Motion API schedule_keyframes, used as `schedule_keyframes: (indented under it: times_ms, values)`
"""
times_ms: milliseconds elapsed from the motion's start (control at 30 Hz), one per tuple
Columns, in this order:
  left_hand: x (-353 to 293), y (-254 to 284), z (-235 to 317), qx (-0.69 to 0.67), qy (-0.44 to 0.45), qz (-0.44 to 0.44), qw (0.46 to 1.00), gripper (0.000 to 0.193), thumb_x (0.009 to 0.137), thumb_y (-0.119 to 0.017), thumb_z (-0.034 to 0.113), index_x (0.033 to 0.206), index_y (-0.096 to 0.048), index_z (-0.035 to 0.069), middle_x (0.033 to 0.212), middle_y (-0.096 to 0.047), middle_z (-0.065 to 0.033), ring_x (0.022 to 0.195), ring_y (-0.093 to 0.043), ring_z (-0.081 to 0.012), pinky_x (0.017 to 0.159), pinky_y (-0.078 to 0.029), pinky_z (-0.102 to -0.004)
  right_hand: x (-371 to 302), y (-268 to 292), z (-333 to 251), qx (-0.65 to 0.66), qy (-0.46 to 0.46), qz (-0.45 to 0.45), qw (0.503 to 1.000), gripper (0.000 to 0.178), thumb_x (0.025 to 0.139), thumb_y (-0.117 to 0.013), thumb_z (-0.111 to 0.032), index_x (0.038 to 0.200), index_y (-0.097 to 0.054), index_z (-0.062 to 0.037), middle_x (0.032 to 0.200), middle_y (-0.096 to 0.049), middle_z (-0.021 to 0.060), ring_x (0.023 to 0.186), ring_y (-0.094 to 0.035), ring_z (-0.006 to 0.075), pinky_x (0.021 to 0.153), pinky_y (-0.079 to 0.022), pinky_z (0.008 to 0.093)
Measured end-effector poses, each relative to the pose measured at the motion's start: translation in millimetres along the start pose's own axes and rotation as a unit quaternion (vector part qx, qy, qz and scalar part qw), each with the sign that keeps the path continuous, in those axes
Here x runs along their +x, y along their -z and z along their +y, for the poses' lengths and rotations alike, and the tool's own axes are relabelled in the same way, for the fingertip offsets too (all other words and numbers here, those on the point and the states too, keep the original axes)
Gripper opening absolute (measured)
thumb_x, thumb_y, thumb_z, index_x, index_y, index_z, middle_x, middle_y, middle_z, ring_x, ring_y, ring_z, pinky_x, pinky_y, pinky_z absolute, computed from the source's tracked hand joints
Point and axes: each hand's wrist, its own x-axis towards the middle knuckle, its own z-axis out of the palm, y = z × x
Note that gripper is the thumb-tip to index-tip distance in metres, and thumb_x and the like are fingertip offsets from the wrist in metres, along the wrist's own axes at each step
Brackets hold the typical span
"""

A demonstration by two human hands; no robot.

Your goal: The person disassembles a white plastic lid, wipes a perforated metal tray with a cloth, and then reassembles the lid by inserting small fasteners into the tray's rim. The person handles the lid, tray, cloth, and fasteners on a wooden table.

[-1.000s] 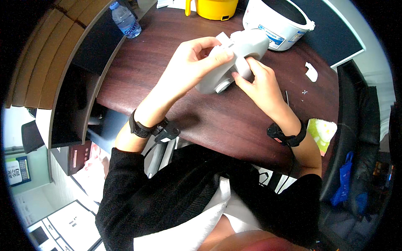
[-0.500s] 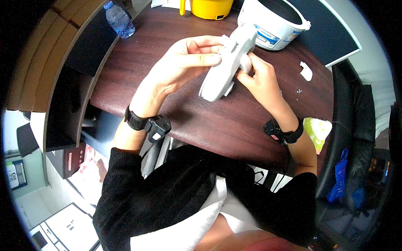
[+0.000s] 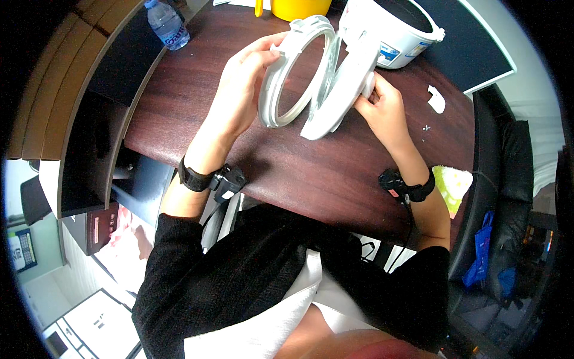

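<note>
Over the table, my left hand (image 3: pixel 238 90) grips a white plastic ring (image 3: pixel 271 93) by its left side, thumb on the rim. The ring is tilted upright, its opening showing the table. In my right hand (image 3: pixel 387 113) is a white round lid (image 3: pixel 347 93), seen nearly edge-on, fingers closed on its outer side. Ring and lid stand apart at the top like a V and come close together low down; whether they touch there I cannot tell. Just behind the lid stands a white appliance body (image 3: pixel 363 25) with a dark inside.
A yellow container (image 3: pixel 299 8) stands at the far edge. On the left is a water bottle (image 3: pixel 167 25). A small curved white piece (image 3: pixel 436 100) and tiny white bits (image 3: pixel 426 128) lie at right on the brown table (image 3: pixel 197 113), near a green-and-white cloth (image 3: pixel 452 185).
The white ring has come away from the lid and opened to the left with my left hand. The lid in my right hand has shifted slightly right.
</note>
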Motion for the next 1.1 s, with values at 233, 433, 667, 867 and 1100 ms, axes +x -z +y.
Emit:
schedule_keyframes:
  times_ms: [233,433,667,867,1100]
  values:
    - [-7.4,-11.1,-3.7,0.097,-0.013,0.048,0.994,0.043,0.097,-0.043,0.040,0.120,-0.055,0.005,0.097,-0.062,-0.0037,0.082,-0.056,-0.0094,0.075,-0.046,-0.0240,-2.2,-0.4,-5.4,-0.001,0.002,-0.010,1.000,0.034,0.076,-0.070,-0.007,0.106,-0.060,0.0037,0.088,-0.068,0.0171,0.080,-0.066,0.0155,0.068,-0.051,0.0309]
    - [-6.6,-1.1,-15.0,0.100,-0.033,0.030,0.994,0.037,0.094,-0.055,0.034,0.117,-0.056,0.004,0.098,-0.062,-0.0056,0.086,-0.057,-0.0102,0.078,-0.046,-0.0253,-2.1,-2.2,-8.0,-0.003,-0.026,-0.008,1.000,0.034,0.076,-0.069,-0.007,0.107,-0.060,0.0034,0.088,-0.068,0.0166,0.078,-0.066,0.0163,0.068,-0.051,0.0308]
    - [-7.6,-0.9,-20.4,0.228,-0.093,0.052,0.968,0.036,0.080,-0.066,0.014,0.110,-0.057,-0.004,0.099,-0.065,-0.0107,0.091,-0.062,-0.0159,0.082,-0.049,-0.0301,-1.8,-3.3,-9.9,-0.005,-0.011,-0.013,1.000,0.033,0.077,-0.068,-0.007,0.107,-0.060,0.0033,0.088,-0.068,0.0163,0.078,-0.067,0.0174,0.068,-0.051,0.0308]
    - [-9.9,1.9,-17.3,0.183,-0.086,0.112,0.973,0.030,0.079,-0.063,0.006,0.107,-0.058,-0.004,0.096,-0.065,-0.0083,0.085,-0.061,-0.0127,0.078,-0.050,-0.0282,-4.5,5.8,-9.8,-0.007,-0.032,-0.008,0.999,0.031,0.078,-0.066,-0.004,0.107,-0.060,0.0033,0.090,-0.069,0.0145,0.082,-0.065,0.0138,0.072,-0.051,0.0291]
    - [-7.5,30.0,-9.7,0.064,-0.105,0.199,0.972,0.028,0.080,-0.064,0.003,0.106,-0.058,-0.004,0.096,-0.064,-0.0076,0.082,-0.060,-0.0128,0.077,-0.049,-0.0278,-8.8,42.2,-11.5,-0.058,-0.105,-0.001,0.993,0.026,0.080,-0.060,-0.002,0.105,-0.061,0.0012,0.085,-0.067,0.0070,0.077,-0.060,0.0082,0.069,-0.049,0.0264]
